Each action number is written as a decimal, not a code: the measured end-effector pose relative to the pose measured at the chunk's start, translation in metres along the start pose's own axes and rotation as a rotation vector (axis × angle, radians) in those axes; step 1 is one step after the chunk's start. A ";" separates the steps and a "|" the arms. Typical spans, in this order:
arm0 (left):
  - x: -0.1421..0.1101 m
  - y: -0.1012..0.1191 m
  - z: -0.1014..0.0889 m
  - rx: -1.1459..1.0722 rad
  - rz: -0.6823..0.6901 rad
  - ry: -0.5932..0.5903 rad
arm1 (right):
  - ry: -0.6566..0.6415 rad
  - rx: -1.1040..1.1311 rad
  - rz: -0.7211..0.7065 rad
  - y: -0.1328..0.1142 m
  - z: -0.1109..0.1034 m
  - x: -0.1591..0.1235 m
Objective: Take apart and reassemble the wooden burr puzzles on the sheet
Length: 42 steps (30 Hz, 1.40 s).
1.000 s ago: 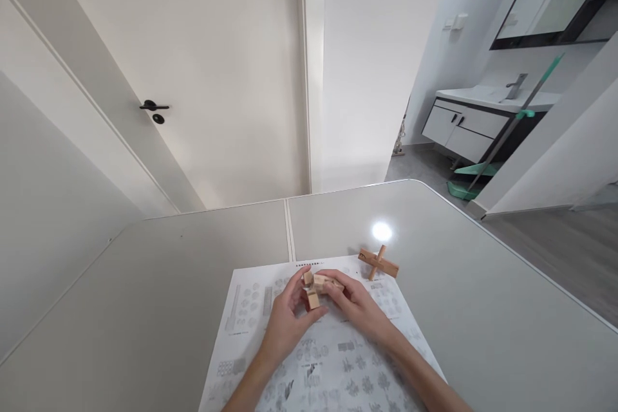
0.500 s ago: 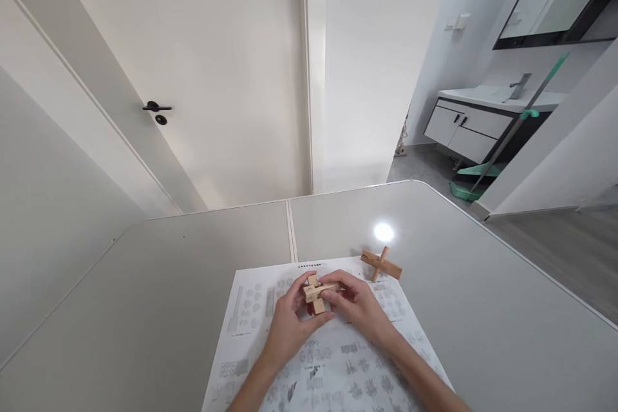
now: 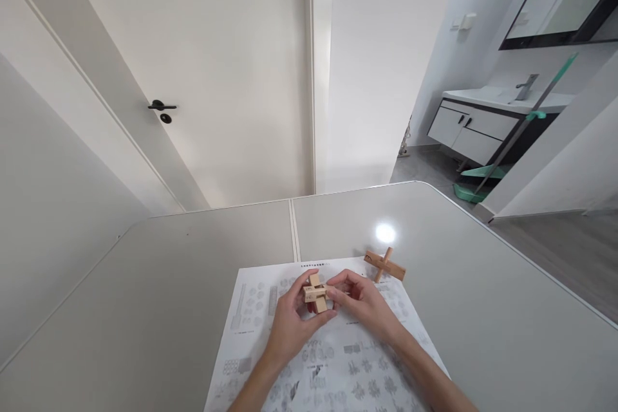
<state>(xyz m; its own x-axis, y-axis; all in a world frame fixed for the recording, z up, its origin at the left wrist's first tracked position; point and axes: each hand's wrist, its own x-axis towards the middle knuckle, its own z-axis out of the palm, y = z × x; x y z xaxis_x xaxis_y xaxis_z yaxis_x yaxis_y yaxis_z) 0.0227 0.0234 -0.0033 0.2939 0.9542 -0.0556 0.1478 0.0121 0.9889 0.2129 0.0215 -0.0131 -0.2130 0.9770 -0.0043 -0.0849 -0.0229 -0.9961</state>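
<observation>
Between my hands, above the printed sheet, is a pale wooden interlocking puzzle made of crossed bars. My left hand curls around its left side, with the thumb below and a finger at the top. At its right end, my right hand pinches a bar between thumb and forefinger. A darker wooden cross of two joined bars lies beyond my right hand, partly over the sheet's far right corner. The parts of the puzzle behind my fingers are hidden.
A grey table with a seam carries everything. Past its far edge stand a closed door with a black handle, a washbasin cabinet and a green dustpan.
My right hand's fingers have shifted slightly to the right along the puzzle, and more of its middle shows. My left hand keeps its hold. The whole view has shifted slightly.
</observation>
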 end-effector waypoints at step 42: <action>0.002 -0.005 -0.002 0.062 0.023 -0.059 | 0.086 0.008 -0.102 -0.002 0.000 -0.001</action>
<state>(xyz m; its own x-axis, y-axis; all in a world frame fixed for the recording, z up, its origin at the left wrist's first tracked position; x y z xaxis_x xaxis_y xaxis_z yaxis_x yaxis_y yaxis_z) 0.0205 0.0258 -0.0077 0.3522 0.9349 -0.0432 0.1979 -0.0293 0.9798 0.2134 0.0208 -0.0114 -0.1189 0.9889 0.0896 -0.1093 0.0766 -0.9910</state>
